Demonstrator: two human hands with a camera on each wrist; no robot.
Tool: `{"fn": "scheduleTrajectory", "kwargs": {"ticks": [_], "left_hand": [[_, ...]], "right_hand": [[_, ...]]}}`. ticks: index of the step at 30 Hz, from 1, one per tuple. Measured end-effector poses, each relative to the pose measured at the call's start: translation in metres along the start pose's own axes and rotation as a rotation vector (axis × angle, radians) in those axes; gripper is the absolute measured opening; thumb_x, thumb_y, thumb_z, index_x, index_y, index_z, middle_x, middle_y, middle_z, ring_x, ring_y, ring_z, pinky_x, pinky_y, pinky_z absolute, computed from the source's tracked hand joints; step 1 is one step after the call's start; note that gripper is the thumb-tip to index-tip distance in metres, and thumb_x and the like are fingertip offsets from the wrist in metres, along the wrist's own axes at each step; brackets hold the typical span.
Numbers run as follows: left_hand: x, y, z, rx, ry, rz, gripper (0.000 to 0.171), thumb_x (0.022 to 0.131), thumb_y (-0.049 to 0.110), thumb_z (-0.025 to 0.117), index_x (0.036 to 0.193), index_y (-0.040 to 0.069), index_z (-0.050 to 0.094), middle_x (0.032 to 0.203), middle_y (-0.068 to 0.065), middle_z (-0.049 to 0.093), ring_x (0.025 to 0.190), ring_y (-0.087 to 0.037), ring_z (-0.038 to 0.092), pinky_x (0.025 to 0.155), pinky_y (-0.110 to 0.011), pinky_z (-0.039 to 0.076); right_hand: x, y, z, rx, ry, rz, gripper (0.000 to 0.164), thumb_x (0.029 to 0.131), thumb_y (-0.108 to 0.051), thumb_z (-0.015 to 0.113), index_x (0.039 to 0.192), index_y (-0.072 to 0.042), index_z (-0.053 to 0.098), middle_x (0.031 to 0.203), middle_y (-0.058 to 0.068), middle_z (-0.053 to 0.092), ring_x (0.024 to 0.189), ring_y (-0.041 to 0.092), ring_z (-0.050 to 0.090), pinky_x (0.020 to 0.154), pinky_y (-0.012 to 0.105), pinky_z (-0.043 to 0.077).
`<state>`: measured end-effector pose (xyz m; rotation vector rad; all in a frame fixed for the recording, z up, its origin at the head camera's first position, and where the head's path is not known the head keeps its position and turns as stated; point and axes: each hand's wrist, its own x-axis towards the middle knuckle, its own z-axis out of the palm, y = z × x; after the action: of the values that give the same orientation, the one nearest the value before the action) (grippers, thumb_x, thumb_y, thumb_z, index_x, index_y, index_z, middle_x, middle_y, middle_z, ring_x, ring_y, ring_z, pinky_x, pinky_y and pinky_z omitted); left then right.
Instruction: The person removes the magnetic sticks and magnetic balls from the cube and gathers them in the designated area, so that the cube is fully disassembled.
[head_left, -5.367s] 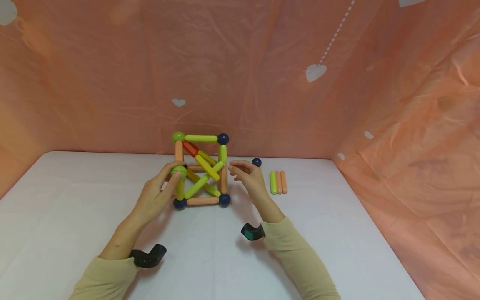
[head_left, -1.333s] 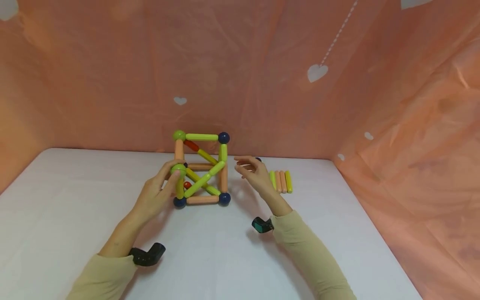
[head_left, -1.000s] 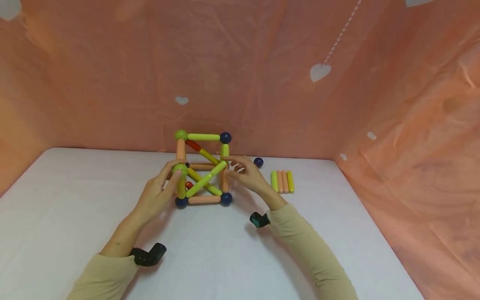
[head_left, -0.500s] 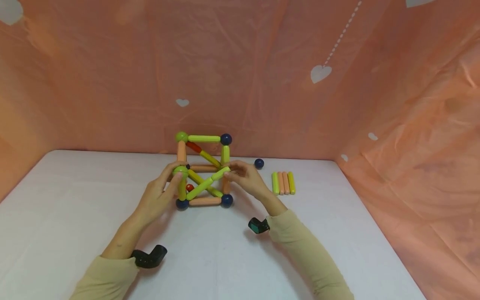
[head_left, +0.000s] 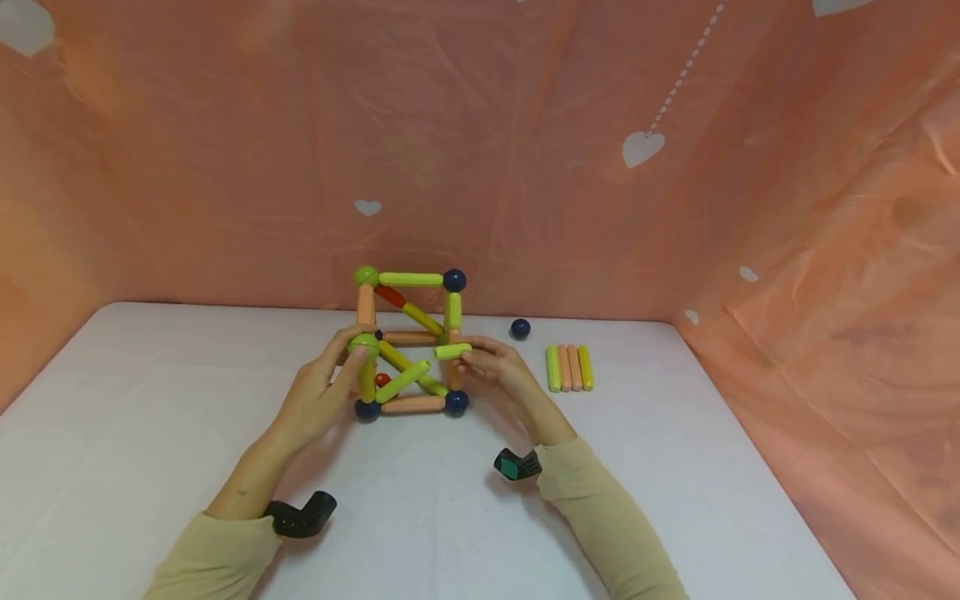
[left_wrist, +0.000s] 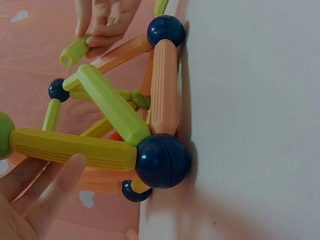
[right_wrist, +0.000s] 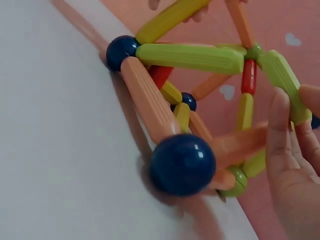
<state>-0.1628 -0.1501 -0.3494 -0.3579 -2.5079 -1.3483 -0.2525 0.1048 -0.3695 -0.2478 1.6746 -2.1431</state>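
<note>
A cube-like frame of magnetic building sticks and balls stands on the table. My left hand holds its near left upright, a yellow magnetic stick, just under a green ball. My right hand pinches a lime green magnetic stick at the frame's right side. That stick is apart from another lime stick, which slants up from the near lower left blue ball. Inside the frame a red piece shows, partly hidden. A red and yellow diagonal spans the back.
To the right of the frame lies a row of several loose sticks, lime, peach and yellow. A loose dark blue ball sits behind them. The white table ends at a peach cloth backdrop.
A red-and-yellow diagonal at the front is gone, and a yellow stick has joined the loose row. My right hand has pulled the upper lime stick off the lower one. My left hand stays.
</note>
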Motion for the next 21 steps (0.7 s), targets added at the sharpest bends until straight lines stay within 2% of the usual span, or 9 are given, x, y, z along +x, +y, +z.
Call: {"fn": "scheduleTrajectory", "kwargs": {"ticks": [5, 10, 14, 21], "left_hand": [[0.000, 0.002, -0.003, 0.003, 0.001, -0.017, 0.036, 0.105, 0.031, 0.037, 0.139, 0.021, 0.043, 0.110, -0.016, 0.064, 0.103, -0.034, 0.059, 0.081, -0.056, 0.048], [0.000, 0.002, -0.004, 0.002, 0.010, -0.025, 0.035, 0.105, 0.031, 0.037, 0.138, 0.021, 0.044, 0.107, -0.015, 0.065, 0.102, -0.034, 0.060, 0.084, -0.057, 0.046], [-0.001, 0.001, -0.004, 0.011, 0.011, -0.027, 0.036, 0.105, 0.031, 0.037, 0.138, 0.020, 0.043, 0.104, -0.014, 0.064, 0.096, -0.032, 0.061, 0.081, -0.053, 0.047], [0.000, -0.001, -0.004, 0.014, 0.015, -0.011, 0.036, 0.105, 0.031, 0.037, 0.138, 0.019, 0.044, 0.100, -0.013, 0.063, 0.088, -0.029, 0.062, 0.075, -0.045, 0.049]], "right_hand": [[0.000, 0.006, -0.017, 0.059, 0.098, -0.040, 0.021, 0.095, -0.004, 0.052, 0.115, 0.001, 0.055, 0.096, -0.002, 0.065, 0.084, 0.008, 0.065, 0.084, 0.022, 0.051], [0.002, 0.009, -0.035, 0.032, 0.176, -0.028, 0.029, 0.094, -0.004, 0.053, 0.122, 0.005, 0.050, 0.096, -0.002, 0.064, 0.086, 0.008, 0.065, 0.089, 0.025, 0.050], [0.006, 0.011, -0.043, 0.008, 0.247, -0.007, 0.032, 0.093, -0.002, 0.055, 0.123, 0.008, 0.052, 0.097, 0.002, 0.063, 0.086, 0.009, 0.065, 0.088, 0.026, 0.051], [0.016, 0.010, -0.048, -0.053, 0.365, 0.051, 0.035, 0.091, 0.000, 0.057, 0.124, 0.011, 0.051, 0.100, 0.008, 0.060, 0.079, 0.007, 0.065, 0.079, 0.020, 0.054]]}}
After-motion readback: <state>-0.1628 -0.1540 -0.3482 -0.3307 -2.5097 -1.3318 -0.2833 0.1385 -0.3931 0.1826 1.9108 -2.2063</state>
